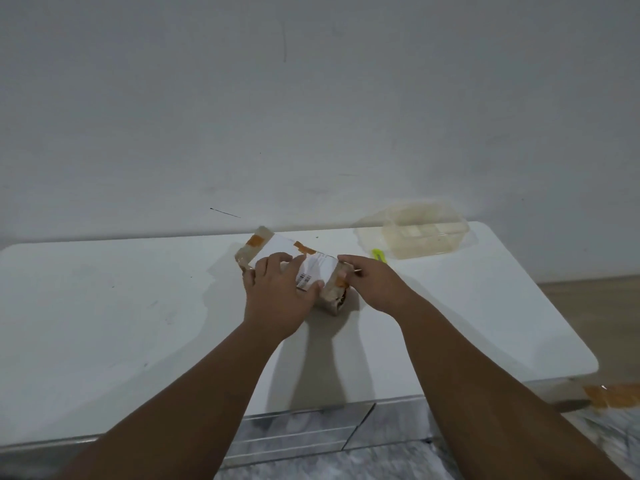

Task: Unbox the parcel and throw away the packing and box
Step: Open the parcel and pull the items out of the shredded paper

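White tabletop (104,306) against a grey wall (311,98) bears the taped parcel (273,247) near its back edge. The left hand (277,292) clasps its labelled top, hiding much of it; the right hand (372,282) pinches its right end, fingertips unseen. A yellow-green cutter (378,254), half hidden, lies just beyond.

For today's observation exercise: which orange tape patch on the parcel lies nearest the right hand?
The patch on the parcel's right end, beside the right hand; the other two sit farther back.

Bare grey wall (311,98) behind white table (104,306), wooden floor (606,313) right.
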